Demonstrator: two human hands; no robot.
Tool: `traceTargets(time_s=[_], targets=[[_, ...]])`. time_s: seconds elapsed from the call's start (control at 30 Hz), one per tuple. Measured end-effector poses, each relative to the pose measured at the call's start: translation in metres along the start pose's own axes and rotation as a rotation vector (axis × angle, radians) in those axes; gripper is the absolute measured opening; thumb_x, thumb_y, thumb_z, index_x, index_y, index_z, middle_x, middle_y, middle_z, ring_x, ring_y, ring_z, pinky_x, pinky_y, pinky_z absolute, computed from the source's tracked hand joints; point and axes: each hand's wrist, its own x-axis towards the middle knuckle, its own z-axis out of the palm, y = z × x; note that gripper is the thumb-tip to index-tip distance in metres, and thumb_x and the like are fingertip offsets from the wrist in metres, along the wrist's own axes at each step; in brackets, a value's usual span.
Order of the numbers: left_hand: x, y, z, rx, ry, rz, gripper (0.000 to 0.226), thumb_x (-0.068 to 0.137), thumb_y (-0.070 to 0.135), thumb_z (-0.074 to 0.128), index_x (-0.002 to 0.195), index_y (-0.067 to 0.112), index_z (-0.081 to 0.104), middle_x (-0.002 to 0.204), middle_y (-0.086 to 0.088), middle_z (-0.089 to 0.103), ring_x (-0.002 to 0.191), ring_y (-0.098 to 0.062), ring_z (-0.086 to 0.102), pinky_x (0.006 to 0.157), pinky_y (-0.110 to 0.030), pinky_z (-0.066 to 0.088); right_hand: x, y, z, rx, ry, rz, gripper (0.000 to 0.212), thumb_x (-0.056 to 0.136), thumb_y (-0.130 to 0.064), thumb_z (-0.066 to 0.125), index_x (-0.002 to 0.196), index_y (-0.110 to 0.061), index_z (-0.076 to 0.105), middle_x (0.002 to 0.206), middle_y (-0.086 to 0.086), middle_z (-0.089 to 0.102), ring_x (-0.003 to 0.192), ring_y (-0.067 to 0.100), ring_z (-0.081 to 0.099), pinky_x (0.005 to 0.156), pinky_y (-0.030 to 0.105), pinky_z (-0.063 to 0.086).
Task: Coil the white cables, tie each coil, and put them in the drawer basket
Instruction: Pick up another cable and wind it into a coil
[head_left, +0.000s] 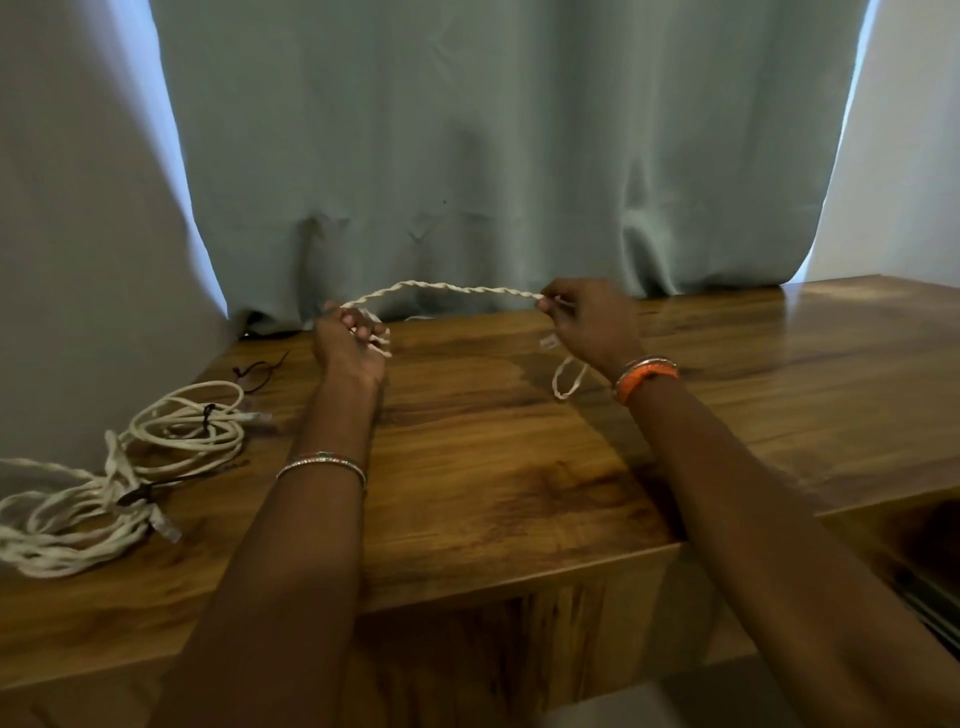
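A white twisted cable arcs in the air between my two hands above the wooden table. My left hand grips several gathered loops of it at the left end. My right hand pinches the cable near its other end, and a short loop with a clear plug hangs below the fingers. Two coiled white cables lie at the table's left: one coil bound with a black tie, and a larger coil at the near left edge, also with a black tie across it.
A loose black tie lies on the table near the back left. A grey-green curtain hangs right behind the table. At the lower right an open drawer shows its dark inside and a metal rail.
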Motion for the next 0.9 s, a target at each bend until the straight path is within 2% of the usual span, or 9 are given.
traceTargets(time_s=[0.13,0.23,0.3,0.37,0.43,0.57,0.7,0.8,0.9], targets=[[0.005,-0.015,-0.003,0.481,0.1,0.181,0.035,0.099,0.02,0.042,0.065,0.015,0.044,0.031,0.01,0.046,0.026,-0.003,0.039,0.034,-0.017,0.028,-0.003,-0.042,0.004,-0.352,-0.366,-0.197,0.02,0.082,-0.028,0.058,0.095,-0.022,0.073,0.095,0.004,0.071,0.089,0.025,0.065,0.066,0.027,0.042],[0.006,-0.033,-0.005,0.649,-0.059,0.138,0.032,0.098,0.016,0.045,0.066,0.011,0.049,0.037,0.006,0.054,0.032,-0.004,0.049,0.038,-0.015,0.037,-0.008,-0.063,0.008,0.003,-0.71,-0.169,0.016,0.084,-0.023,0.06,0.08,-0.017,0.074,0.076,-0.006,0.071,0.073,0.009,0.063,0.058,0.023,0.038],[-0.003,-0.044,0.001,0.83,-0.175,0.161,0.03,0.096,0.01,0.046,0.066,0.01,0.051,0.039,0.005,0.055,0.034,-0.004,0.05,0.041,-0.018,0.041,-0.01,-0.066,0.009,0.276,-0.795,-0.15,0.022,0.087,-0.014,0.059,0.069,-0.019,0.069,0.054,-0.017,0.061,0.053,-0.004,0.051,0.055,0.016,0.036],[-0.013,-0.053,0.007,1.06,-0.311,0.172,0.032,0.094,0.005,0.045,0.064,0.008,0.053,0.038,0.004,0.053,0.031,-0.005,0.047,0.037,-0.019,0.037,-0.005,-0.054,0.008,0.439,-0.669,-0.111,0.025,0.09,-0.009,0.057,0.067,-0.015,0.066,0.05,-0.014,0.055,0.049,-0.003,0.044,0.055,0.016,0.035],[-0.019,-0.056,0.007,1.122,-0.488,-0.031,0.035,0.093,0.007,0.037,0.061,0.007,0.051,0.037,0.001,0.048,0.029,-0.011,0.039,0.038,-0.021,0.029,0.002,-0.036,0.005,0.469,-0.502,-0.074,0.024,0.091,-0.012,0.055,0.069,-0.011,0.063,0.053,-0.006,0.049,0.05,0.003,0.04,0.054,0.023,0.033],[-0.029,-0.048,0.011,0.993,-0.658,-0.506,0.05,0.1,0.025,0.023,0.056,0.009,0.04,0.039,0.003,0.034,0.03,-0.007,0.025,0.04,-0.021,0.024,0.007,-0.008,0.0,0.039,-0.26,-0.09,0.022,0.092,-0.028,0.053,0.077,-0.018,0.065,0.071,-0.004,0.061,0.073,0.015,0.056,0.062,0.027,0.036],[-0.037,-0.036,0.013,0.853,-0.664,-0.51,0.035,0.1,0.024,0.029,0.071,0.01,0.043,0.041,0.008,0.037,0.029,-0.002,0.026,0.038,-0.016,0.032,0.007,0.001,0.0,-0.083,-0.21,-0.138,0.026,0.094,-0.037,0.05,0.084,-0.018,0.066,0.079,-0.005,0.061,0.082,0.016,0.058,0.062,0.026,0.03],[-0.037,-0.025,0.012,0.757,-0.629,-0.465,0.031,0.094,0.024,0.036,0.07,0.009,0.048,0.039,0.01,0.035,0.028,-0.001,0.026,0.036,-0.013,0.031,0.008,0.01,0.005,-0.256,-0.229,-0.175,0.021,0.095,-0.031,0.049,0.089,-0.018,0.065,0.094,0.002,0.066,0.094,0.025,0.06,0.078,0.033,0.033],[-0.03,-0.005,0.01,0.525,-0.582,-0.322,0.027,0.081,0.026,0.044,0.061,0.012,0.056,0.037,0.01,0.034,0.026,-0.002,0.027,0.036,-0.013,0.032,0.007,0.027,0.0,-0.322,-0.264,-0.029,0.02,0.092,-0.029,0.051,0.096,-0.017,0.067,0.107,0.007,0.065,0.105,0.028,0.057,0.092,0.038,0.032]])
